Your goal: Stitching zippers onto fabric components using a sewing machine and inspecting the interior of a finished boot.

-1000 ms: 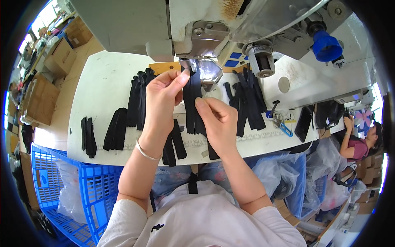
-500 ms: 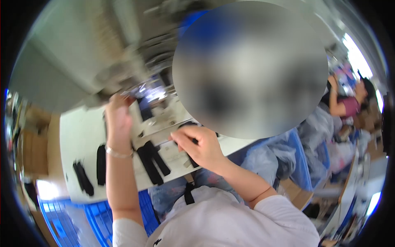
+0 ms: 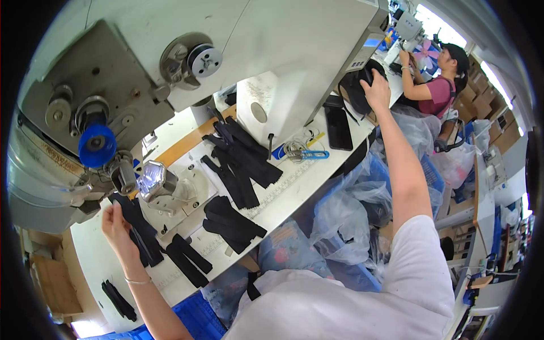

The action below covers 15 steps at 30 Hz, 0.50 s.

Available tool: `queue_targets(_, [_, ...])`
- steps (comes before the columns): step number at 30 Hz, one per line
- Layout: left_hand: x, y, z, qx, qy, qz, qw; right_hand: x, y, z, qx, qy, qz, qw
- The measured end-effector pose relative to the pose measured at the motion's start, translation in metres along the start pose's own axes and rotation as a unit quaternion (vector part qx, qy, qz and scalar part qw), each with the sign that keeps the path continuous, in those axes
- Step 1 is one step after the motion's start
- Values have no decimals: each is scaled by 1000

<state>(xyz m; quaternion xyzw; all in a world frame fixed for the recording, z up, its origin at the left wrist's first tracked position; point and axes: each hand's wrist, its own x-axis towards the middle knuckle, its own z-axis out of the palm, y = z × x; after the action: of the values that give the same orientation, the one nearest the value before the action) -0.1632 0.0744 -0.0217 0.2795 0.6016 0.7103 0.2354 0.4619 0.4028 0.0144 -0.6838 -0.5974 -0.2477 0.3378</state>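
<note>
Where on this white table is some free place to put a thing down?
Bare strip of the white table between the black fabric pile and the blue scissors. Crowded around the left hand near the needle plate.

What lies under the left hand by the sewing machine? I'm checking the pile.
Under the left hand lie long black fabric strips on the white sewing table. The hand and strips cover whatever is beneath them.

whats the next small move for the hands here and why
Probably bring the right hand back to the table. It is stretched far out to the machine's handwheel, while the left hand alone holds a black fabric strip by the presser foot.
</note>
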Motion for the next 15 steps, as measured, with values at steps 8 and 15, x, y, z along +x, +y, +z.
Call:
queue_targets(8, [4,-52,-41,325,-34,-11,945,-14,13,-15,-45,-9,78,996])
queue_targets(15, [26,-64,-57,308,-62,-48,948,-91,12,-145,69,180,-6,981])
